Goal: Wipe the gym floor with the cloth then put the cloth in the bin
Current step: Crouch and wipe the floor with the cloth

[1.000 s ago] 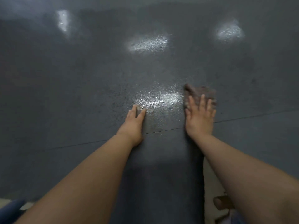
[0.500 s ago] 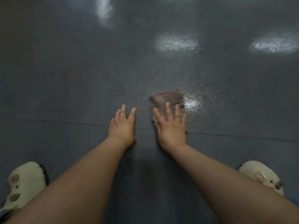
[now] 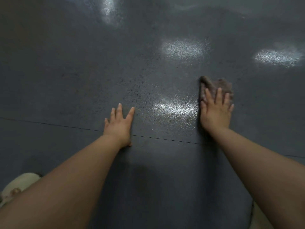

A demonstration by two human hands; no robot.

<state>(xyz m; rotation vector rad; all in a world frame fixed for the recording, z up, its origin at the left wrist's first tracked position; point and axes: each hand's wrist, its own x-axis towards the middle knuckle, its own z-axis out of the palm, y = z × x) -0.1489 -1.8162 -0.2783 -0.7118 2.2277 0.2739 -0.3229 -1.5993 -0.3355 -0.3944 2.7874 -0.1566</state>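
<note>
Cloth (image 3: 219, 84): brown, judged soft, light, limp; pressed flat to gym floor (image 3: 82, 71) under spread right hand (image 3: 215, 111). Best gathered by bunching. Left hand (image 3: 119, 123): flat, nothing held.

Gym floor (image 3: 82, 80): dark grey, finely pebbled texture, with white glossy reflections, one between the two sets of fingers, and a thin dark seam. Cloth (image 3: 219, 85): brownish-grey, beneath and beyond the right fingers (image 3: 218, 95). Slipper (image 3: 19, 184): cream with brown marks.
</note>
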